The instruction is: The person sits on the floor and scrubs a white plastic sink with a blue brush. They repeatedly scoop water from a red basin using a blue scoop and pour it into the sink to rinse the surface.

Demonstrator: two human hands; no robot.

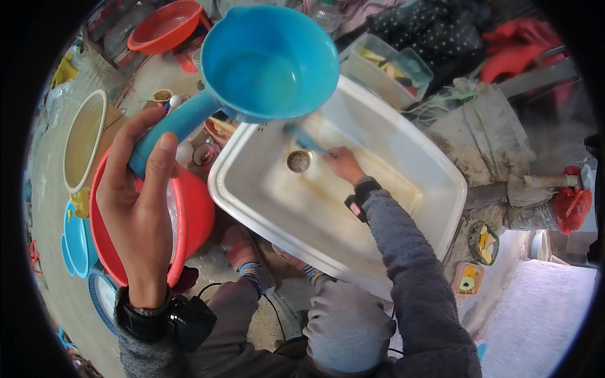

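My left hand (140,201) is closed round the handle of a blue plastic water dipper (271,60), held up over the far left corner of a white sink basin (384,214). A little liquid seems to lie in the dipper's bottom, though I cannot be sure. Inside the basin, my right hand (344,164) grips a blue scrubbing brush (305,137). The brush head is blurred and lies close to the basin's far left wall, just beyond the round drain (298,161). Yellow-brown stains mark the basin's floor.
A red tub (196,217) stands left of the basin, with a cream bucket (86,142) and blue bowls (79,242) farther left. Beyond the basin sits a clear plastic box (380,77). A red basin (165,26) lies at the far left. My feet rest against the basin's near side.
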